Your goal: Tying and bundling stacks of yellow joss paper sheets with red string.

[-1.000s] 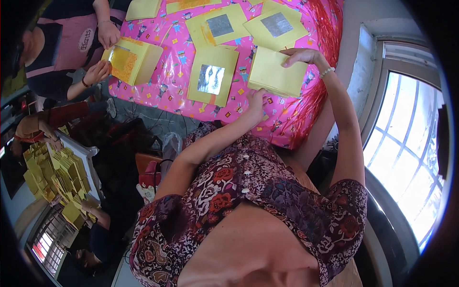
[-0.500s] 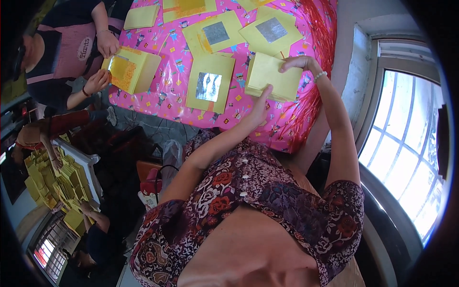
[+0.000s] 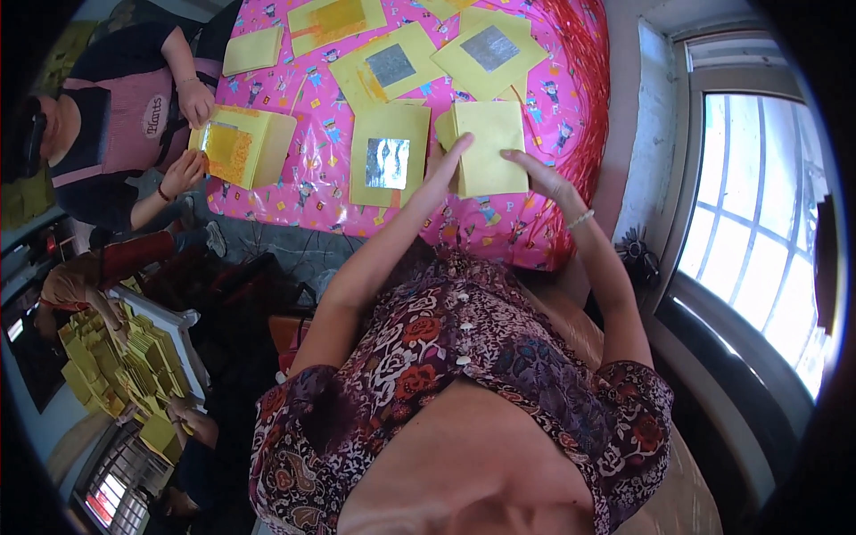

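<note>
A stack of yellow paper sheets (image 3: pixel 492 143) is between my two hands at the near side of the table. My left hand (image 3: pixel 448 160) grips its left edge, the thumb lying on top and the other fingers mostly hidden. From the right, my right hand (image 3: pixel 539 175) holds the opposite edge, its thumb tip at the top sheet. Just left of the stack lies yellow paper with a shiny silver square (image 3: pixel 389 163). Beyond it are more sheets with a grey-silver square (image 3: pixel 390 65) and another silver square (image 3: pixel 491 53).
The table has a pink patterned cover (image 3: pixel 308 201). Red plastic strands (image 3: pixel 584 107) run along its right side. At left, a co-worker in a pink apron (image 3: pixel 120 125) handles an orange-marked yellow stack (image 3: pixel 234 153). Lower left, other people work around heaped yellow paper (image 3: pixel 134 357). A barred window (image 3: pixel 758 205) is at right.
The stack has turned more upright and shifted left. My left hand has moved from its near edge to its left edge; my right hand has come down from the far corner to the right edge.
</note>
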Demonstrator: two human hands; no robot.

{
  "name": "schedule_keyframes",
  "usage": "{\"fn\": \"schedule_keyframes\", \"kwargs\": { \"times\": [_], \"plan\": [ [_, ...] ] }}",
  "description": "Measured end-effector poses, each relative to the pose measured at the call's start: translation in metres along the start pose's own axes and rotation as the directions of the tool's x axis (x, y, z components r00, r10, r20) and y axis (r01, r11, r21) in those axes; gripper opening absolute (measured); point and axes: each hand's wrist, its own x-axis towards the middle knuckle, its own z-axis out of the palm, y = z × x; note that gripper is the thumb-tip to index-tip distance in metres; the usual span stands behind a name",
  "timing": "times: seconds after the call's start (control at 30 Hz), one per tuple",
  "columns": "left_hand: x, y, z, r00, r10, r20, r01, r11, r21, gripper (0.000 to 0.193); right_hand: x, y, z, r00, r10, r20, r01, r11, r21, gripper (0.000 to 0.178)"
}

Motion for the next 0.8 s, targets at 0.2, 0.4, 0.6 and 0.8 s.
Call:
{"fn": "schedule_keyframes", "kwargs": {
  "times": [0.2,0.4,0.6,0.8],
  "plan": [
    [0.020,-0.005,-0.016,0.995,-0.066,0.080,0.055,0.989,0.136,0.077,-0.001,0.032,0.029,0.988,-0.109,-0.106,0.132,0.960,0.248,0.070],
    [0.042,-0.024,-0.026,0.981,-0.065,0.184,0.065,0.998,0.008,0.070,0.009,0.030,0.031,0.980,-0.128,-0.150,0.167,0.943,0.289,0.065],
    [0.023,-0.004,-0.013,0.951,-0.084,0.297,0.130,0.982,-0.139,0.069,0.018,0.032,0.032,0.973,-0.183,-0.141,0.215,0.940,0.265,0.065],
    [0.018,0.005,-0.016,0.950,-0.071,0.303,0.102,0.991,-0.086,0.064,0.016,0.030,0.035,0.975,-0.160,-0.154,0.192,0.956,0.221,0.067]
  ]
}}
